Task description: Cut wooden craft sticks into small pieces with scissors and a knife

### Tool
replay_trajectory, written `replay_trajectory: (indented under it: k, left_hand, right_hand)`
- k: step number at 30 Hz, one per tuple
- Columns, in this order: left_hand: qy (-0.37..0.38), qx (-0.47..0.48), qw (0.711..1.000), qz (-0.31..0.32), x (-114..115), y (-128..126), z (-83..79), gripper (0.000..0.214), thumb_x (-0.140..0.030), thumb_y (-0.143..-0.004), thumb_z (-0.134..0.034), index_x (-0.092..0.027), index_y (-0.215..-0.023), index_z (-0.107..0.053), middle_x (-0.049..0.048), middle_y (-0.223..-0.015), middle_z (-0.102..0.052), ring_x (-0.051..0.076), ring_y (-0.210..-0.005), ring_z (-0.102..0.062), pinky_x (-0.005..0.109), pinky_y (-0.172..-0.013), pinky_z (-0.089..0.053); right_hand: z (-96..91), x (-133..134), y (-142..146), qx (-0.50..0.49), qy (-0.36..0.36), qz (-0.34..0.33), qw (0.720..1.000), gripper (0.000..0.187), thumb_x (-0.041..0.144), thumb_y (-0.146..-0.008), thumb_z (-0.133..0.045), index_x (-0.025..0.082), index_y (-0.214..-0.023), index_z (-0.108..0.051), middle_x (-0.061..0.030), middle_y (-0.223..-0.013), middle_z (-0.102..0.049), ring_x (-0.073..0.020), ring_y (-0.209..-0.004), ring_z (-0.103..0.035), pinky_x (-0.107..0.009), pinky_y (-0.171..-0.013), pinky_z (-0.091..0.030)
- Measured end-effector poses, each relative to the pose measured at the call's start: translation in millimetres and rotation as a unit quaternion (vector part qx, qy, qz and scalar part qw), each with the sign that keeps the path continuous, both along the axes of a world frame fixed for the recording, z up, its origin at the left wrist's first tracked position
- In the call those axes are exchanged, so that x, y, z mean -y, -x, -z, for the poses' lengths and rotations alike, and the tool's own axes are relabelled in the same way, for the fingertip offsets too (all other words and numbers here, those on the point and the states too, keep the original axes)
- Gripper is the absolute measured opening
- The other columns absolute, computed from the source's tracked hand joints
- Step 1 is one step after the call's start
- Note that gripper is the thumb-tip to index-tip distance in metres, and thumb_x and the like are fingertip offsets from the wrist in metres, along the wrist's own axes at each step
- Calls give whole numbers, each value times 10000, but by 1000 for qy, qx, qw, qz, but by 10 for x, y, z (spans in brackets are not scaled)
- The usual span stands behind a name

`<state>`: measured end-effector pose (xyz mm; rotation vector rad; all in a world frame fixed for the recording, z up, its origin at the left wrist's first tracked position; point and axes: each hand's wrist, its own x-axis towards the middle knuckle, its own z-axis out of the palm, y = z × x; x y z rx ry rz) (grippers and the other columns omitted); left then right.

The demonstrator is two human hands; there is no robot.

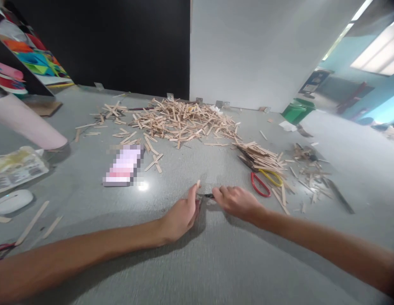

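Observation:
In the middle of the grey table, my left hand (183, 212) is closed on a small wooden craft stick (198, 184), whose pale tip pokes up past the fingers. My right hand (237, 201) grips a small dark-handled knife (208, 195). Its thin blade points left and meets the left hand's fingers and the stick; the exact contact is too small to make out. Beyond both hands lies a large loose pile of wooden craft sticks (184, 120). Scissors with red and yellow handles (260, 184) rest right of my right hand, beside a smaller heap of sticks (263, 156).
A blurred-out phone (124, 165) lies left of centre. Farther left are a pink bottle (28, 120), a plastic packet (20, 167) and a white mouse (13, 201). Wood scraps (314, 178) and a green bin (298, 111) are at right. An upright black-and-white panel (248, 51) bounds the back.

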<state>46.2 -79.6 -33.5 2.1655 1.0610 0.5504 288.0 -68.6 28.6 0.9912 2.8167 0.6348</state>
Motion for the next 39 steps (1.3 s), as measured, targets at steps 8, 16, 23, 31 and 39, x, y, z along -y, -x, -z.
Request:
replay_trajectory:
  k: [8, 16, 23, 31, 39]
  left_hand:
    - [-12, 9, 999, 37, -16, -1, -36, 585, -277, -1117, -301, -93, -1651, -147, 178, -1052, -781, 269, -834, -781, 409, -803, -585]
    - [13, 0, 1000, 18, -47, -7, -32, 592, -254, -1096, -320, -25, -1616, -152, 23, -699, -679, 198, -550, -639, 283, -572, -454]
    - [6, 48, 998, 47, -64, -1, -50, 527, -252, -1109, -337, -103, -1599, -212, -24, -696, -634, 173, -559, -624, 274, -588, -453]
    - [32, 51, 996, 67, -61, 26, -85, 582, -234, -1111, -336, -90, -1648, -163, -26, -702, -628, 161, -556, -597, 266, -598, -453]
    - [60, 91, 987, 117, -74, 91, -204, 457, -246, -1144, -325, -167, -1592, -283, -33, -754, -608, 161, -632, -580, 281, -692, -486]
  right_hand:
    - [8, 117, -38, 3, 9, 23, 1000, 176, 122, -1099, -439, 196, -955, -508, -13, -695, -650, -150, -488, -553, -335, -489, -196]
    - [-168, 233, 164, 24, -14, 75, 997, 260, -46, -970, -443, 191, -913, -532, -28, -657, -625, -174, -499, -577, -344, -488, -183]
    - [-123, -63, 13, 27, 65, 18, 997, 191, 255, -1141, -467, 178, -984, -544, -26, -699, -688, -145, -482, -540, -320, -502, -169]
    - [-244, 232, 86, 40, 56, 71, 995, 192, 85, -1093, -445, 172, -982, -576, -31, -679, -670, -177, -512, -617, -343, -499, -186]
    - [-247, -19, -163, -101, 220, 71, 968, 296, 354, -1173, -453, 175, -1027, -638, 3, -691, -658, -150, -569, -585, -341, -557, -209]
